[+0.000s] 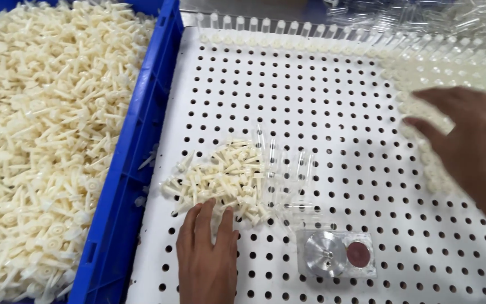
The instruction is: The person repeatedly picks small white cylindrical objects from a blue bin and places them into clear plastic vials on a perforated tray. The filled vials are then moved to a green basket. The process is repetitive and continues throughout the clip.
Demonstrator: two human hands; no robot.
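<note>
Nearest, at about six o'clock, the left hand (206,256) lies flat on the white perforated surface (367,169), its fingers (203,214) stretched and slightly spread, holding nothing — their tips just touch the near edge of a small heap of cream plastic pegs (220,177). Just to its right, at about five o'clock, sits a clear square block with a metal disc and a reddish disc (337,253).

The heap lies a little left of centre. The pegs look light, stiff and smooth, each a thin stem with a flat round head, so I judge they would scatter or roll at a nudge and are best pinched by the stem or raked together several at a time. A few clear tubes (288,163) stand just beside them.

At three o'clock the right hand (471,138) is blurred, open with fingers spread, over rows of clear tubes (423,73) standing in the holes; whether it touches them I cannot tell.

Far left, at nine to eleven o'clock, a blue crate (142,129) is full of the same pegs.
</note>
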